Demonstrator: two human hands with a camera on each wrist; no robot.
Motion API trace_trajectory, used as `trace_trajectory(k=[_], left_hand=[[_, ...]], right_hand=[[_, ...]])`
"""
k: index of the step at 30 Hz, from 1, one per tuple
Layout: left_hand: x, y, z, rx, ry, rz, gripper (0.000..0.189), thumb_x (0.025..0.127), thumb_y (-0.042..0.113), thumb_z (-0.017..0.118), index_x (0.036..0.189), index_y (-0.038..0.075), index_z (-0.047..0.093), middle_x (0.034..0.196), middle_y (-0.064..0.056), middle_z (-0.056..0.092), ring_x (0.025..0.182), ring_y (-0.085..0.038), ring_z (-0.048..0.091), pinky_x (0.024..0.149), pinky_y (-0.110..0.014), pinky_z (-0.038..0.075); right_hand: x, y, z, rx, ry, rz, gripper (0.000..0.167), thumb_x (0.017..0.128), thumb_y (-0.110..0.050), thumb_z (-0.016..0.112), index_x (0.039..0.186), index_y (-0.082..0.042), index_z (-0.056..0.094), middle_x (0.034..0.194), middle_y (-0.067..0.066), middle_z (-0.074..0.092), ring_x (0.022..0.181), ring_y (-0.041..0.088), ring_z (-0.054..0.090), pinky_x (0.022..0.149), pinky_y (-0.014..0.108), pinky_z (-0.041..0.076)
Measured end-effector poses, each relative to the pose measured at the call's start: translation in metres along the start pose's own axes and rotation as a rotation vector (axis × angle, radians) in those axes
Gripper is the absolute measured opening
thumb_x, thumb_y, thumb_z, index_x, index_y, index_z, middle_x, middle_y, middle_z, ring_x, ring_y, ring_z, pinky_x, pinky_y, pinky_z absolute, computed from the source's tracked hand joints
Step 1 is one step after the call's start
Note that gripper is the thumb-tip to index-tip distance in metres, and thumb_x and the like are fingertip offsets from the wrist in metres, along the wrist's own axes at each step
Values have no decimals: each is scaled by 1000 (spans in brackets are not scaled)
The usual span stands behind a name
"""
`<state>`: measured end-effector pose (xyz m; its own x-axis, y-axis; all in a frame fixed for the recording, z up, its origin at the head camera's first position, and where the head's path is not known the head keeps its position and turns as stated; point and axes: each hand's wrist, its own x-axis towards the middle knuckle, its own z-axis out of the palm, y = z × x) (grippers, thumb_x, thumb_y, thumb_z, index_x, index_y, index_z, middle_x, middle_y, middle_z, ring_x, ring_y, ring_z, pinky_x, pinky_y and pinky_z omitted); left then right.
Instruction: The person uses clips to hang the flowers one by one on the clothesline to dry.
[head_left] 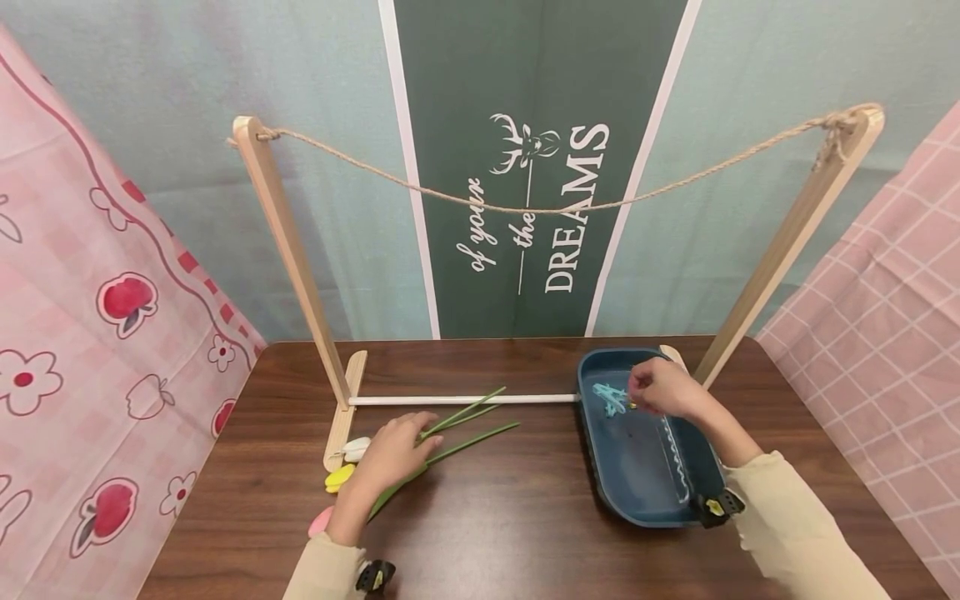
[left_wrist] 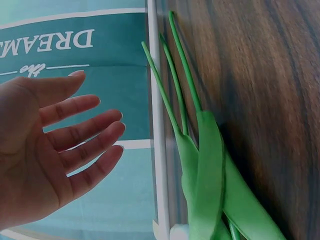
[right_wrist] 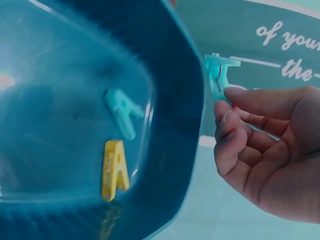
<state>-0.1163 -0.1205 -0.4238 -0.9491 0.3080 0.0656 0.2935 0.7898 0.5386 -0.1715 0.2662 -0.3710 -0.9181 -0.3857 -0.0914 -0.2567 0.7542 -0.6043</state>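
My right hand (head_left: 663,388) is over the far part of a dark blue basin (head_left: 626,487). Its thumb and fingers pinch a turquoise clothespin (right_wrist: 218,77), seen in the right wrist view. Inside the basin lie another turquoise clothespin (right_wrist: 121,114) and a yellow clothespin (right_wrist: 114,171). My left hand (head_left: 396,450), fingers spread and slightly bent, hovers by the green stems (left_wrist: 210,160) of several artificial tulips. A white tulip head (head_left: 356,449), a yellow one (head_left: 340,477) and a pink one (head_left: 320,522) show to its left; the left palm holds nothing.
A wooden frame stands on the brown table (head_left: 487,517), with a left post (head_left: 292,258) and a right post (head_left: 791,242). A sagging twine rope (head_left: 517,210) joins their tops. Low between them runs a white rod (head_left: 540,399). Printed curtains (head_left: 525,67) hang behind.
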Motion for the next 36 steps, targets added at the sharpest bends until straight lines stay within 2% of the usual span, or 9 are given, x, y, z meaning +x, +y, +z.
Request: trace_trajectory(k=[6,16,23,30,36], left_hand=[[3,11,-1,-1,2,55,25,85,17,64,108,7,62,92,-7,63,76,-18,57,64,-36,45],[13,26,4,1,-14,114,28,88,22,60,112,6,61,104,-11,63,97,-27,59,80,-42,46],[15,38,8,-20,-30,147,29,89,20,59,114,6,60,101,-8,64,88,-19,62,76,-37,48],[18,49,12,-18,-24,201,28,88,17,59,113,5,60,100,-9,65,84,-17,63,75,-34,48],[21,58,15,-3,-16,251,25,87,14,61,110,3,61,96,-9,65,81,-17,63,72,-33,48]], right_hand=[[2,-20,5,-72,21,-66,15,77,1,59,66,-8,58,50,-7,46,44,8,43,44,26,36],[8,-36,24,-53,-15,-137,16,78,4,61,67,-9,60,54,-6,51,45,7,48,45,25,41],[11,-49,39,-28,-67,-233,17,78,4,62,68,-10,60,57,-8,49,48,3,47,45,23,42],[13,-66,48,8,-131,-246,13,80,4,62,72,-6,61,57,-4,52,48,3,48,46,24,44],[13,-78,54,-3,-144,-268,15,80,3,63,72,-10,61,56,-4,51,47,3,45,46,24,43]])
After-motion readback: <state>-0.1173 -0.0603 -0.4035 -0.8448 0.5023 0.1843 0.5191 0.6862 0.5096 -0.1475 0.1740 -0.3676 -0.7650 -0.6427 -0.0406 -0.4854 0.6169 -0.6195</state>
